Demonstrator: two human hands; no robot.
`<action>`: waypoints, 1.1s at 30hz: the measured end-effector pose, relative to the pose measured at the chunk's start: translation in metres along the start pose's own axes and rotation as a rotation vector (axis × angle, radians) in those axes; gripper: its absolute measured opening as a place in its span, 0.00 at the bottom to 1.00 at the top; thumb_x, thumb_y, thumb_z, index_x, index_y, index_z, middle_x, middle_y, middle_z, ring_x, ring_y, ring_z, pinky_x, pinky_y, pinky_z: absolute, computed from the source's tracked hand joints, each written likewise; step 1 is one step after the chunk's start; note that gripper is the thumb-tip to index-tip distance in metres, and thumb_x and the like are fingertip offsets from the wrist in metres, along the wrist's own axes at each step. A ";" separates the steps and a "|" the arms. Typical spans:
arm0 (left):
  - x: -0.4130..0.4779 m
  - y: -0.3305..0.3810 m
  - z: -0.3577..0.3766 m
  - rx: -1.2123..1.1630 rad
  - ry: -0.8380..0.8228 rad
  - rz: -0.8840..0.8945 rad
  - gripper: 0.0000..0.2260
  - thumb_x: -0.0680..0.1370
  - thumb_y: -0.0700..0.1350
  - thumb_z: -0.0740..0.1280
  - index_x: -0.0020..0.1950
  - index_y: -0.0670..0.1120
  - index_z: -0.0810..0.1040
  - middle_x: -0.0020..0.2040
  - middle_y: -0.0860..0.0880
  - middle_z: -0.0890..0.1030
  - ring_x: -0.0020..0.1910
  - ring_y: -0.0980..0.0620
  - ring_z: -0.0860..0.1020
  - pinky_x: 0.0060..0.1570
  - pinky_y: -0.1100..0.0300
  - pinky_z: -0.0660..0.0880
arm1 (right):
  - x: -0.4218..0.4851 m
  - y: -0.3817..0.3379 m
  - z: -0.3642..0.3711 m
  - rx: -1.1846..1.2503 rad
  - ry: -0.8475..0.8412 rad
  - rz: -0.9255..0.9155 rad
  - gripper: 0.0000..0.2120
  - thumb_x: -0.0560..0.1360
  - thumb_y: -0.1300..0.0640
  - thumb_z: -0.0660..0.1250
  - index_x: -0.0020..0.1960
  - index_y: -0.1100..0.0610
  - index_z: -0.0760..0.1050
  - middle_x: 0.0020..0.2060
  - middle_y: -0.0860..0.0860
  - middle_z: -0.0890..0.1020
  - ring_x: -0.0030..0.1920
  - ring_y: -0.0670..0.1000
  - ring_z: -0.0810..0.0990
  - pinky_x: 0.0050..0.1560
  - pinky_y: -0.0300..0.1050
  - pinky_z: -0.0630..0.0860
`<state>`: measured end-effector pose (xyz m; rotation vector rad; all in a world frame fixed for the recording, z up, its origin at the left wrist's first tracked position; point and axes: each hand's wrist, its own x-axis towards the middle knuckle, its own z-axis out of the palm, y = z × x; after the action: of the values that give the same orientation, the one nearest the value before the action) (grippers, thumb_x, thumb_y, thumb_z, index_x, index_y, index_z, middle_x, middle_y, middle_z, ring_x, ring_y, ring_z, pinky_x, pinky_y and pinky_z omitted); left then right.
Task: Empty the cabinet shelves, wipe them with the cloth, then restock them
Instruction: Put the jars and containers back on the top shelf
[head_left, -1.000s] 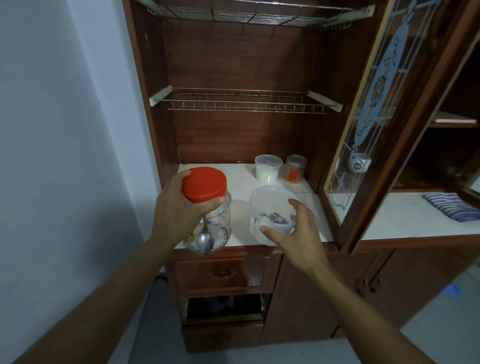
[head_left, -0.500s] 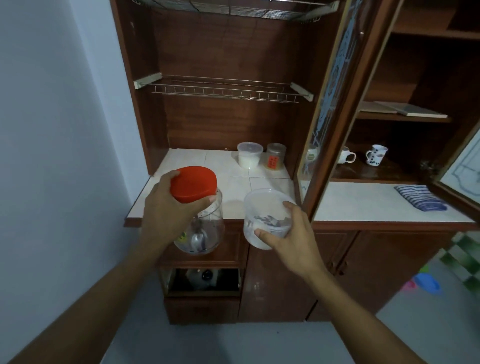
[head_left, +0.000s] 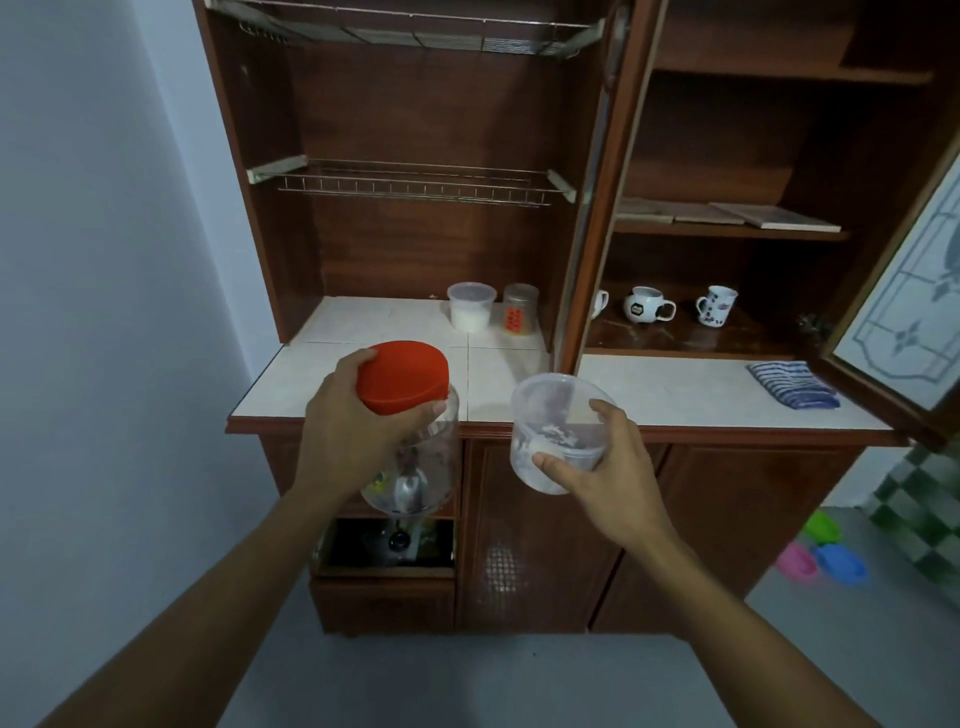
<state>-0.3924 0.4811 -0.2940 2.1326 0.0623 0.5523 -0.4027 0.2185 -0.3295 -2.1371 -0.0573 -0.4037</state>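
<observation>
Head view | left hand (head_left: 353, 431) gripped red-lidded jar (head_left: 402, 376) round its lid, in front of counter (head_left: 322, 382) edge | right hand (head_left: 597, 467) clasped clear tub (head_left: 550, 410), 3 o'clock of jar | striped cloth (head_left: 792, 384) lay on counter, far 3 o'clock | white-filled tub (head_left: 471, 309) stood at 12 o'clock.

Both arms stretch forward. The left hand (head_left: 348, 431) clasps a jar (head_left: 410, 379) by its lid; the right hand (head_left: 602, 467) curls round a tub (head_left: 550, 410).
</observation>
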 end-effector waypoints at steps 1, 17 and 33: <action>-0.001 0.004 0.002 -0.006 0.000 0.004 0.43 0.63 0.64 0.75 0.73 0.53 0.63 0.70 0.51 0.70 0.65 0.48 0.70 0.58 0.54 0.72 | 0.000 0.001 -0.005 -0.007 0.005 -0.002 0.42 0.67 0.45 0.78 0.74 0.51 0.61 0.70 0.50 0.66 0.66 0.47 0.67 0.60 0.38 0.67; -0.023 0.085 0.079 -0.040 -0.027 0.054 0.42 0.64 0.61 0.75 0.73 0.52 0.64 0.70 0.52 0.71 0.65 0.48 0.71 0.57 0.56 0.72 | 0.007 0.062 -0.110 -0.013 0.062 0.024 0.41 0.67 0.45 0.78 0.73 0.49 0.62 0.71 0.48 0.67 0.68 0.47 0.66 0.64 0.43 0.69; -0.037 0.178 0.197 -0.020 -0.004 0.051 0.45 0.60 0.66 0.73 0.73 0.52 0.63 0.69 0.52 0.71 0.64 0.48 0.72 0.58 0.52 0.76 | 0.057 0.140 -0.224 -0.016 -0.003 -0.022 0.41 0.67 0.45 0.77 0.73 0.49 0.61 0.70 0.49 0.66 0.68 0.49 0.67 0.62 0.44 0.71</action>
<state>-0.3730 0.2159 -0.2635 2.1209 -0.0003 0.5762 -0.3806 -0.0498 -0.3084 -2.1548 -0.0798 -0.4146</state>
